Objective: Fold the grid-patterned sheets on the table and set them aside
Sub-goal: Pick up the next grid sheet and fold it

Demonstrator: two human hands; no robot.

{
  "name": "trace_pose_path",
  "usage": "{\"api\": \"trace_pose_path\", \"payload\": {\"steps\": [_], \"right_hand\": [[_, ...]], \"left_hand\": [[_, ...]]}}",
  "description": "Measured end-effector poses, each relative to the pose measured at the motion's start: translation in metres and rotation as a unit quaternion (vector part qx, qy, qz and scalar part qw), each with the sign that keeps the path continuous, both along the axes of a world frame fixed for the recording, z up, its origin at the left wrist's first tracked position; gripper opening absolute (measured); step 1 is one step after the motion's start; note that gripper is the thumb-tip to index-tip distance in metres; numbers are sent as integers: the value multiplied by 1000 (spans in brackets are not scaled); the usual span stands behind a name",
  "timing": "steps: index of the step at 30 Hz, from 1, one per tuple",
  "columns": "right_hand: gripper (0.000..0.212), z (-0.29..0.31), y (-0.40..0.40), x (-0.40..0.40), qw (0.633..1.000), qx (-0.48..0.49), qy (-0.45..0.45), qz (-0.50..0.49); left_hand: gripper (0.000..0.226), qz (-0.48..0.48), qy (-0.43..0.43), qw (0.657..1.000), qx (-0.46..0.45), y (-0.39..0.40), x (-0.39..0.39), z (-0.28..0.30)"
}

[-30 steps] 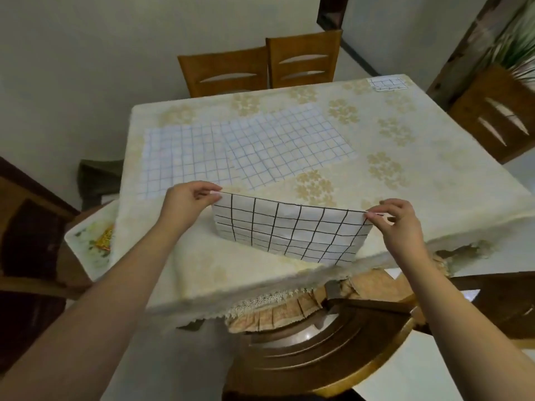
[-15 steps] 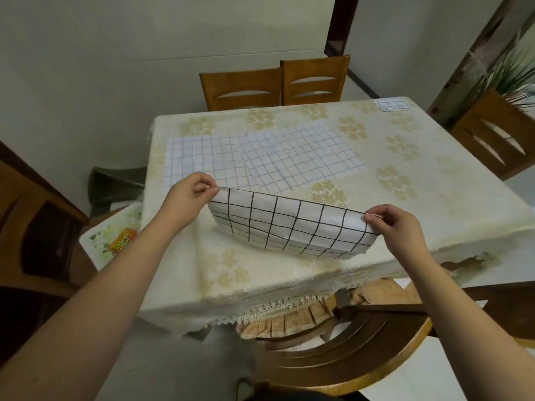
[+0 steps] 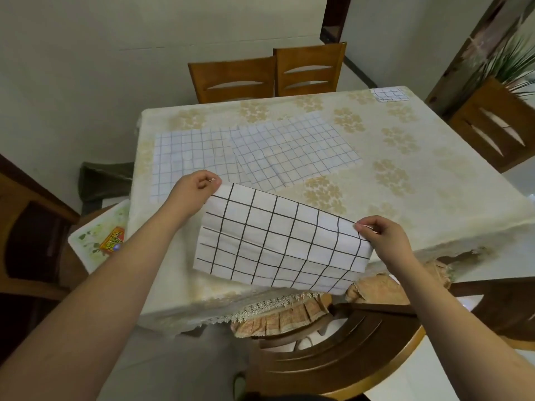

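Note:
A white sheet with a bold black grid hangs over the near edge of the table, folded double. My left hand pinches its upper left corner and my right hand pinches its upper right corner. Two flat sheets with a fine blue grid lie further back: one at the left, one overlapping it toward the middle. A small folded grid sheet rests at the table's far right corner.
The table wears a cream floral cloth. Two wooden chairs stand at the far side, another at the right, and a dark wooden chair right below my hands. A printed board sits low at the left.
Both hands have lifted the black-grid sheet higher, so more of its face shows and it hangs further down over the table edge. The camera view has shifted back.

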State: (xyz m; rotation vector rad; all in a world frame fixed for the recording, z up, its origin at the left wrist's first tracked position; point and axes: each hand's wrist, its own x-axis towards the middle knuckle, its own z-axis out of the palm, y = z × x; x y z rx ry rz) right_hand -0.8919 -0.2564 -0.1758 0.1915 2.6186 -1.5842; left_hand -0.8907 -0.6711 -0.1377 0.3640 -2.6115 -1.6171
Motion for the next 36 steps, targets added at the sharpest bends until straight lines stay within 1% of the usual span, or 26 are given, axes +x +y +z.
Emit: {"api": "trace_pose_path", "payload": {"steps": [3,6,9,12,15,17,19,22,24,26,27,29,32,34,35,36], "right_hand": [[9,-21,2,-15,999,-13,-30,-30],[12,-45,4,-31,996,-29,-53,-73],[14,-73,11,-48,990,-10,-83,-116],[12,-97,23,-65,983,20,-111,-142],[13,-110,34,-77,985,45,-119,-115],[16,-113,37,-85,986,89,-110,-84],[23,-114,36,-91,986,137,-85,-45],[27,-119,28,-102,983,170,-64,3],[28,-122,16,-111,980,178,-73,46],[28,-122,-2,-118,974,186,-76,104],[28,-122,-11,-122,970,187,-78,134],[28,-123,-29,-130,961,179,-84,193],[35,-128,-52,-143,934,215,-97,268],[39,-132,-64,-151,916,270,-110,276],[39,-133,-68,-155,909,295,-116,270],[39,-134,-71,-158,903,316,-126,262]], "left_hand": [[14,18,-27,999,9,11,-20,-14],[19,72,-33,997,21,26,-40,-29],[21,115,-45,992,10,45,-46,-43],[20,117,-72,991,0,64,-36,-68],[15,75,-121,990,-20,86,-14,-96],[10,33,-141,989,-39,103,2,-111],[10,-7,-154,987,-45,120,17,-125],[13,-62,-169,982,-65,142,34,-144],[11,-70,-175,979,-73,154,42,-152],[5,-54,-181,979,-72,162,50,-159],[5,-35,-191,979,-65,165,53,-162],[13,33,-228,973,-21,170,61,-166],[29,120,-288,949,43,179,75,-167],[31,152,-337,923,108,186,86,-176],[31,160,-358,907,155,189,92,-180],[36,162,-370,892,204,192,96,-183]]}}
